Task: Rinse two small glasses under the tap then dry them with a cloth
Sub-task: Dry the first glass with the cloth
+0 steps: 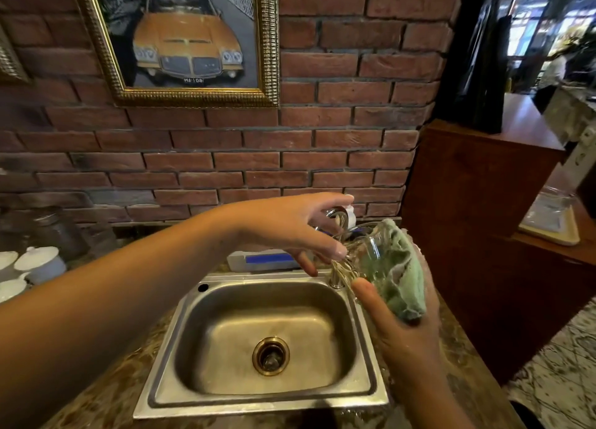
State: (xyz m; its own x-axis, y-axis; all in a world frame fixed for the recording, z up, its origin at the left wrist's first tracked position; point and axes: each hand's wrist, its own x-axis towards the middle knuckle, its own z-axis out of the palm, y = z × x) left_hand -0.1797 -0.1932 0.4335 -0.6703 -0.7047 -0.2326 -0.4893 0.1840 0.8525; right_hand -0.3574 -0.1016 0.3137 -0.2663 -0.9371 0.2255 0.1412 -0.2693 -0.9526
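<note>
red brick runs along the wall behind the steel sink, and the sink is the thing to steer by: it sits sunk into a mottled stone counter, its basin bare and, as far as i can see, no water running into it. above and left of the sink hangs a gilt-framed picture of an orange car; to the sink's far left stand some white cups, and just behind its back rim lies a white and blue box. the chrome tap rises at the sink's back right corner. right of the sink, over its rim, the right hand cradles a small glass in a green cloth, palm and thumb closed around both so the cloth cups the glass from outside and underneath; that looks like the drying hold, the cloth taking the wet while the hand keeps a soft grip. the left hand hangs above the sink's back edge, fingers spread and loose, its fingertips at the mouth of the glass, holding nothing that i can make out; i'd judge it is there to steady or turn the glass. a second glass i cannot find. beyond, right of the sink, a dark wooden cabinet stands against the counter.
</note>
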